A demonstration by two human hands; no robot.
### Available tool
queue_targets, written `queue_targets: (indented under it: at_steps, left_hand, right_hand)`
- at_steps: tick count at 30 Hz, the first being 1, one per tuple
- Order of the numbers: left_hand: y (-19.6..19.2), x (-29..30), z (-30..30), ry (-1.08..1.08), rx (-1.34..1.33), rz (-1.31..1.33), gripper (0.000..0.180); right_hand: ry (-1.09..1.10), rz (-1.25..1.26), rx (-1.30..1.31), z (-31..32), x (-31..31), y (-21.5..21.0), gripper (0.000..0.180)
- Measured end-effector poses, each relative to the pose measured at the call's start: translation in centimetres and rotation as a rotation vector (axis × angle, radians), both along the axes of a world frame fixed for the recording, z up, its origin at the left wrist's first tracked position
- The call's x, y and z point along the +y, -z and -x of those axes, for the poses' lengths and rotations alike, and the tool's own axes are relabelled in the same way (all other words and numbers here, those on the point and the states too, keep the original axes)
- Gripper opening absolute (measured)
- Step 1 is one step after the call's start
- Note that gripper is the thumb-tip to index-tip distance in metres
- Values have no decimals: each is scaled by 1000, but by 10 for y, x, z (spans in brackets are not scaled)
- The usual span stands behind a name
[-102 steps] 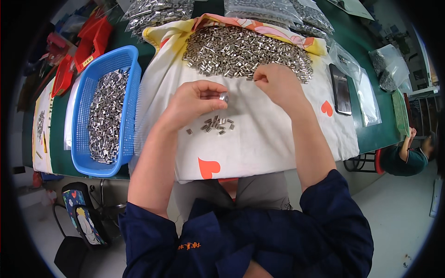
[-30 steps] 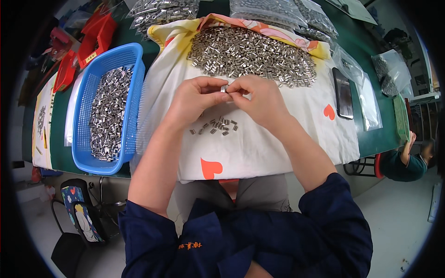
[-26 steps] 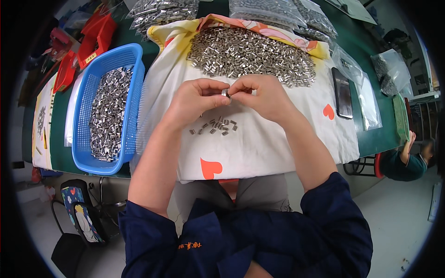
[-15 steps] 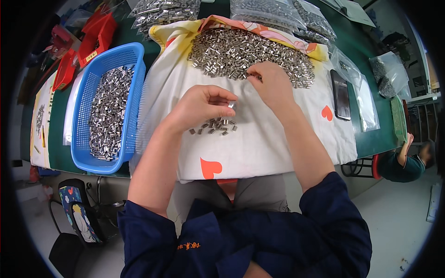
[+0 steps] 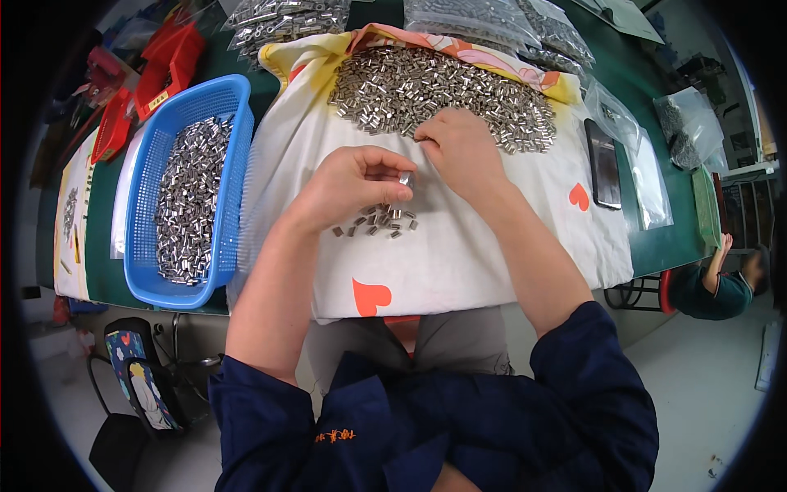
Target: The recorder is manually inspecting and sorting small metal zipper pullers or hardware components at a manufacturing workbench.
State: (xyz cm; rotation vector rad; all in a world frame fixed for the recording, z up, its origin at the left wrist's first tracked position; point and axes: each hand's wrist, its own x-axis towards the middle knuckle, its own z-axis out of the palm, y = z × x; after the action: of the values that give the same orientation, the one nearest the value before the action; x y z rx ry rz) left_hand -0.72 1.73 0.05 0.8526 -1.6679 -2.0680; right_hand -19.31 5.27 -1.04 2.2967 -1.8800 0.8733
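A broad heap of small shiny metal cylinders lies at the far side of a white cloth with red hearts. My right hand is at the heap's near edge, thumb and fingers pinched together; whatever is between the tips is hidden. Closer to me, my left hand grips a small metal cylinder between thumb and fingers. I cannot make out whether more are tucked behind it. Below that hand, several loose cylinders are scattered on the cloth.
To the left stands a blue perforated basket of similar cylinders, with red bins behind. Bags of metal parts line the back. On the right lie a dark phone and clear bags. A co-worker sits far right.
My right hand has shifted left along the heap's near edge, its fingertips drawn closer together. My left hand has barely moved and keeps its cylinder.
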Motion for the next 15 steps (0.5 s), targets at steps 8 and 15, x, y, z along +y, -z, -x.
queue_targets:
  at_steps: [8,15]
  left_hand:
    - [-5,-2,0,-64,4,-22,27]
    - [1,-6,0,-160,95,-24,31]
  right_hand:
    - [50,-44,58,-6,1,-2,6]
    - [64,-203,-265,-10,13,-18,8]
